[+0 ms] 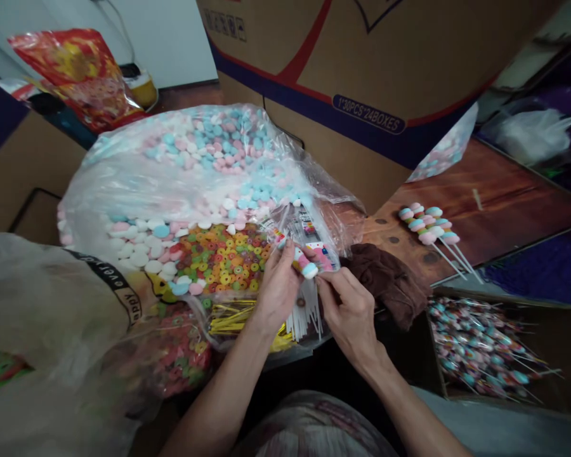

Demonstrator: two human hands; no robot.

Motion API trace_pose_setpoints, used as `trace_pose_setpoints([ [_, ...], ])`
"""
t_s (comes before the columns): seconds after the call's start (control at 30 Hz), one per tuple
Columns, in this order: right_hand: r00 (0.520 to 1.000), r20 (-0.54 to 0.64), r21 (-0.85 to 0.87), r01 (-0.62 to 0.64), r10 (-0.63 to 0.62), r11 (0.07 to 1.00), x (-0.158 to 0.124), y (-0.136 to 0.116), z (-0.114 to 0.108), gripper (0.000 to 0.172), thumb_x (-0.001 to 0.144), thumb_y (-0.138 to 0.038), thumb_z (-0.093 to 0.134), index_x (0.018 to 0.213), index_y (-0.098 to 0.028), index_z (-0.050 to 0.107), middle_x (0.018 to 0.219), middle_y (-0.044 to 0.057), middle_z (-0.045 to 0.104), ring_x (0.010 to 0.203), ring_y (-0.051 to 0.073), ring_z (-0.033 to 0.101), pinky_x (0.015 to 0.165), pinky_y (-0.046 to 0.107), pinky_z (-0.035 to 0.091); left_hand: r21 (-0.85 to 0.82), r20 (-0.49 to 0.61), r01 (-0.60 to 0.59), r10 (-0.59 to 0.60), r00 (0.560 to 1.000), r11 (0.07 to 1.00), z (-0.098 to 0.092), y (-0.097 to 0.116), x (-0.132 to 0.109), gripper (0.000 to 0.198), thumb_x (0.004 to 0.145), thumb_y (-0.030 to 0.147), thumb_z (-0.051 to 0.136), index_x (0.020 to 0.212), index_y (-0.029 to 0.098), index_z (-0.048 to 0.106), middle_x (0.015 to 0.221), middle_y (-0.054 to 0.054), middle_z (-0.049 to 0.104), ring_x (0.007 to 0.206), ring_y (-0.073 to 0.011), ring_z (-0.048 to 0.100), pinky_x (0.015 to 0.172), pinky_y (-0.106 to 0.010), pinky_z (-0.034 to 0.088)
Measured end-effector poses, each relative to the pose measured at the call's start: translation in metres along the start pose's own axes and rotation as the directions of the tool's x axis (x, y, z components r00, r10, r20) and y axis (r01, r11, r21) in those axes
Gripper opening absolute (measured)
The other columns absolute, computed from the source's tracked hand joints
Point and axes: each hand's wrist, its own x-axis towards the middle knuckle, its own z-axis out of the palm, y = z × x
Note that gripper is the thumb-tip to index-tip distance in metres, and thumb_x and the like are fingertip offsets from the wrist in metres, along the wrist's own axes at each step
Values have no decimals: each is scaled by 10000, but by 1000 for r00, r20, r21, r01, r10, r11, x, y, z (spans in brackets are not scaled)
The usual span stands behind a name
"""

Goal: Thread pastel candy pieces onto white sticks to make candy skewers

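Observation:
My left hand (280, 285) is closed around a marshmallow skewer (306, 264) in pink, white and blue. Right beside its lower end, my right hand (349, 301) pinches thumb and fingers together; what sits between them is too small to make out. Under the hands lie white sticks (304, 314) and printed clear wrappers (321, 255). Yellow twist ties (231, 317) are to the left of the sticks. Ring gummies (223, 260) and loose marshmallows (140, 254) spread behind my left hand, partly beneath a clear plastic bag (137, 171).
Several unwrapped marshmallow skewers (428, 223) lie on the wooden surface (499, 197) at right. An open box (564, 343) below them holds many wrapped skewers. A brown cloth (385, 282) lies near my right hand. Large cartons (309, 63) stand behind; a bulky plastic bag (52, 330) fills the left.

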Motion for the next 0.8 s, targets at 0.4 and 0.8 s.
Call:
trace_pose_setpoints([
  [0.4, 993, 86, 138, -97, 86, 986, 6, -4, 6, 206, 942, -194, 499, 951, -197, 705, 857, 63, 691, 778, 188, 636, 732, 319, 500, -32, -25, -7, 6, 1000, 999, -5, 3, 2, 195, 787, 306, 758, 824, 150, 646, 799, -22, 666, 720, -116, 623, 701, -237, 494],
  [0.8, 633, 677, 688, -725, 376, -18, 5, -6, -1, 196, 782, -311, 739, 826, -134, 668, 507, -99, 389, 377, 4, 148, 350, 154, 141, -96, 22, 69, -67, 998, 993, -3, 11, 2, 307, 873, 459, 639, 823, 159, 598, 781, -17, 625, 592, -98, 560, 458, -202, 373],
])
